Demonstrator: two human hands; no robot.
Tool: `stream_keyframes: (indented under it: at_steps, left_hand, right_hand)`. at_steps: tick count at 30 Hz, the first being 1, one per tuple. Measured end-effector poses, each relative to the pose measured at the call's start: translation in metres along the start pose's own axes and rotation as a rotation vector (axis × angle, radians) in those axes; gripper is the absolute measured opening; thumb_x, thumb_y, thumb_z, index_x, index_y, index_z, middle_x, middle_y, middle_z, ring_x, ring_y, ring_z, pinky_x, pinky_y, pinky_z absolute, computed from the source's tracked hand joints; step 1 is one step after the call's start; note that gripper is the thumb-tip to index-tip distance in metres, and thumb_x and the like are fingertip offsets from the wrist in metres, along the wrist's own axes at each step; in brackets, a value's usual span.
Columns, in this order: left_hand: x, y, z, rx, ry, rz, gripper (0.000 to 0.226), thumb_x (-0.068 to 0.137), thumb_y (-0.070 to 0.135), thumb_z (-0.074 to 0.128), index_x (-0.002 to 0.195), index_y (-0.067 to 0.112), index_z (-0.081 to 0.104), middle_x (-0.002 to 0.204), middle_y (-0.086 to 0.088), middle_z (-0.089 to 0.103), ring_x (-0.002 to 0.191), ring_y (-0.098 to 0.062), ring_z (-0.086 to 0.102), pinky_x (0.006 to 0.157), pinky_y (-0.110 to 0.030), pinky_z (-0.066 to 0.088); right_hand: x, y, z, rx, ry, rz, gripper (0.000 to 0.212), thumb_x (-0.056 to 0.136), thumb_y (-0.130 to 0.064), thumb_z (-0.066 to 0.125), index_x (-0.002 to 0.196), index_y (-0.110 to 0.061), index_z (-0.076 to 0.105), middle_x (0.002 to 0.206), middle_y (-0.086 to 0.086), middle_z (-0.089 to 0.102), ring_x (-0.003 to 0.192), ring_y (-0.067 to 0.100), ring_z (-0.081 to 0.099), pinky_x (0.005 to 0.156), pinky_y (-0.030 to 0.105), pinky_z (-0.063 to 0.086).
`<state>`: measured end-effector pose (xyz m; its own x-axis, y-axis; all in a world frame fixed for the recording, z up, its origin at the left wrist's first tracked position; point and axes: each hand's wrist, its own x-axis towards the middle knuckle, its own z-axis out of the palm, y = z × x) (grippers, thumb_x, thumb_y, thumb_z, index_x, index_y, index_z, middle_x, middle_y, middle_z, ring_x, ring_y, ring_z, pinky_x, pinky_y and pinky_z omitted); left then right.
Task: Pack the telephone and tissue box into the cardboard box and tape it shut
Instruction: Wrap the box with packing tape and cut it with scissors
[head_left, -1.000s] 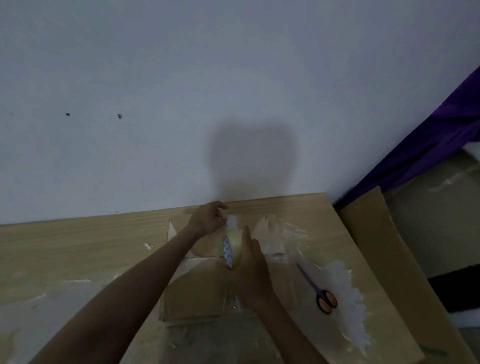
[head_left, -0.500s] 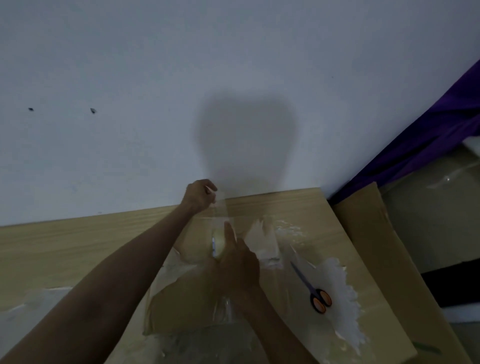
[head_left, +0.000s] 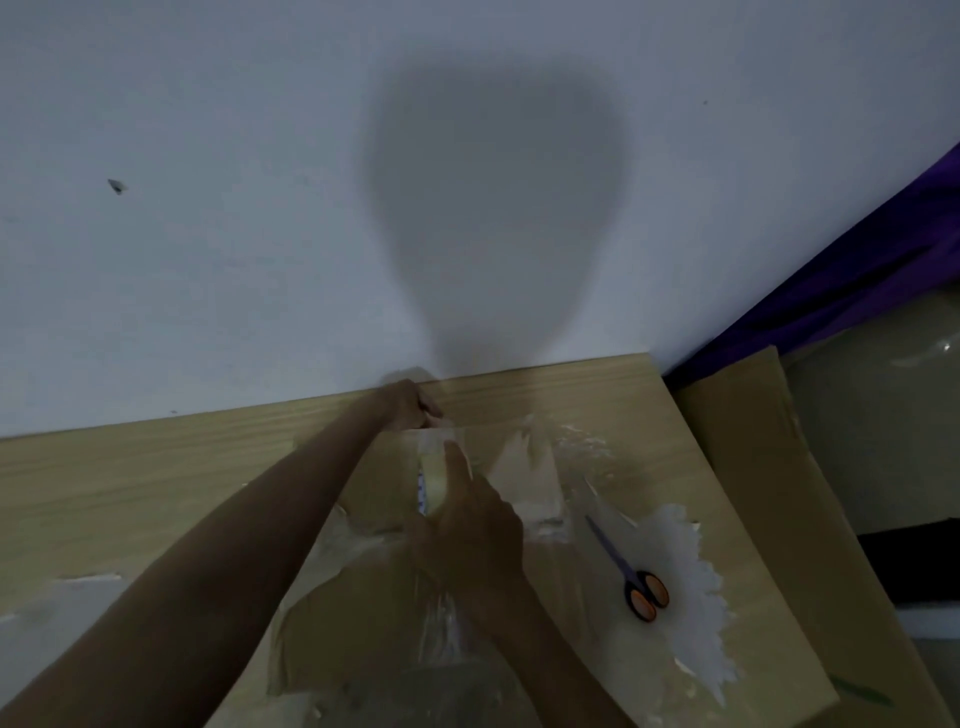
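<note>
The closed cardboard box (head_left: 363, 597) lies on the wooden table (head_left: 130, 483), its top shiny with clear tape. My right hand (head_left: 472, 530) grips the roll of clear tape (head_left: 431, 480) upright over the box's far half. My left hand (head_left: 410, 405) reaches past the box's far edge and pinches the pulled-out tape end there, close to the wall. A strip of tape runs between the two hands. The telephone and tissue box are not visible.
Scissors with orange handles (head_left: 631, 577) lie on a white torn sheet (head_left: 691, 613) to the right of the box. A flat cardboard sheet (head_left: 779, 493) leans at the table's right edge. Purple cloth (head_left: 857, 280) hangs at the far right. The wall stands directly behind the table.
My left hand has moved away from the roll to the box's far edge, drawing the tape out. The right hand with the roll shifted slightly toward the wall.
</note>
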<state>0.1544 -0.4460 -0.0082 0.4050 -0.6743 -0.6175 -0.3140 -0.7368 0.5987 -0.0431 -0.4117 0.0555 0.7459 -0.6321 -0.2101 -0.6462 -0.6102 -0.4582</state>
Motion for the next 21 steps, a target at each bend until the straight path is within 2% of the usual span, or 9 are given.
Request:
stream_keyframes:
  at_steps: [2, 4, 5, 7, 8, 11, 13, 18, 21]
  left_hand:
    - [0.003, 0.000, -0.003, -0.104, -0.072, -0.030, 0.036, 0.094, 0.009, 0.050, 0.129, -0.001, 0.053, 0.141, -0.020, 0.046, 0.116, -0.032, 0.055, 0.077, -0.026, 0.046]
    - [0.002, 0.001, -0.002, -0.243, -0.125, -0.030, 0.033, 0.098, 0.007, 0.040, 0.128, -0.006, 0.049, 0.151, -0.023, 0.026, 0.097, -0.034, 0.062, 0.064, -0.024, 0.049]
    - [0.005, 0.001, -0.002, -0.273, -0.124, -0.035, 0.029, 0.098, 0.002, 0.040, 0.123, -0.008, 0.051, 0.151, -0.024, 0.024, 0.097, -0.033, 0.063, 0.071, -0.023, 0.051]
    - [0.008, -0.005, 0.001, -0.280, -0.029, -0.031, 0.034, 0.091, -0.004, 0.052, 0.126, -0.004, 0.052, 0.146, -0.023, 0.036, 0.120, -0.035, 0.052, 0.096, -0.030, 0.044]
    - [0.006, -0.008, 0.001, -0.181, 0.044, 0.043, 0.038, 0.089, -0.001, 0.057, 0.127, 0.000, 0.053, 0.140, -0.020, 0.044, 0.124, -0.033, 0.049, 0.099, -0.031, 0.041]
    - [0.001, -0.017, 0.003, -0.069, 0.062, 0.170, 0.022, 0.094, 0.020, 0.054, 0.111, 0.011, 0.065, 0.126, -0.012, 0.060, 0.109, -0.023, 0.057, 0.091, -0.031, 0.043]
    - [-0.008, -0.013, 0.004, -0.083, 0.003, 0.154, 0.027, 0.098, 0.031, 0.044, 0.104, 0.016, 0.067, 0.118, -0.006, 0.064, 0.098, -0.016, 0.057, 0.084, -0.029, 0.043]
    - [-0.028, -0.012, 0.002, 0.075, 0.022, 0.113, 0.048, 0.099, 0.044, 0.034, 0.112, 0.010, 0.065, 0.123, -0.007, 0.061, 0.110, -0.022, 0.056, 0.096, -0.032, 0.039]
    - [-0.048, -0.027, 0.005, 0.395, 0.167, 0.150, 0.052, 0.100, 0.043, 0.025, 0.110, 0.009, 0.063, 0.123, -0.015, 0.060, 0.113, -0.029, 0.055, 0.095, -0.036, 0.038]
  right_hand:
    - [0.002, 0.000, 0.001, -0.016, -0.008, -0.007, 0.080, 0.085, -0.049, 0.047, 0.151, -0.026, 0.008, 0.141, 0.011, 0.043, 0.113, 0.033, 0.055, 0.087, 0.035, 0.045]
    - [0.003, 0.000, 0.001, -0.029, -0.027, -0.007, 0.081, 0.085, -0.048, 0.048, 0.151, -0.024, 0.008, 0.141, 0.012, 0.041, 0.114, 0.033, 0.054, 0.087, 0.035, 0.044]
    - [0.003, 0.000, 0.001, -0.031, -0.035, -0.008, 0.081, 0.086, -0.046, 0.050, 0.151, -0.024, 0.007, 0.141, 0.012, 0.041, 0.114, 0.033, 0.053, 0.087, 0.035, 0.044]
    - [0.003, -0.001, 0.000, -0.036, -0.045, -0.008, 0.081, 0.088, -0.045, 0.051, 0.152, -0.023, 0.006, 0.141, 0.013, 0.040, 0.115, 0.034, 0.053, 0.089, 0.036, 0.044]
    - [0.004, 0.000, 0.000, -0.041, -0.046, -0.007, 0.081, 0.088, -0.045, 0.051, 0.152, -0.023, 0.006, 0.141, 0.013, 0.039, 0.116, 0.034, 0.053, 0.090, 0.036, 0.044]
    - [0.003, -0.001, 0.001, -0.048, -0.051, 0.002, 0.084, 0.086, -0.046, 0.052, 0.152, -0.022, 0.005, 0.145, 0.014, 0.036, 0.118, 0.033, 0.052, 0.091, 0.037, 0.044]
    - [0.002, 0.000, 0.003, -0.039, -0.053, 0.009, 0.085, 0.086, -0.046, 0.052, 0.152, -0.021, 0.005, 0.146, 0.015, 0.035, 0.119, 0.034, 0.051, 0.091, 0.037, 0.044]
    - [0.003, 0.001, -0.001, -0.063, -0.048, -0.014, 0.084, 0.087, -0.044, 0.053, 0.152, -0.018, 0.005, 0.142, 0.014, 0.037, 0.116, 0.034, 0.052, 0.087, 0.037, 0.044]
    - [0.002, 0.000, -0.002, -0.040, -0.022, -0.016, 0.083, 0.085, -0.042, 0.055, 0.151, -0.018, 0.010, 0.135, 0.013, 0.042, 0.111, 0.036, 0.054, 0.083, 0.037, 0.045]
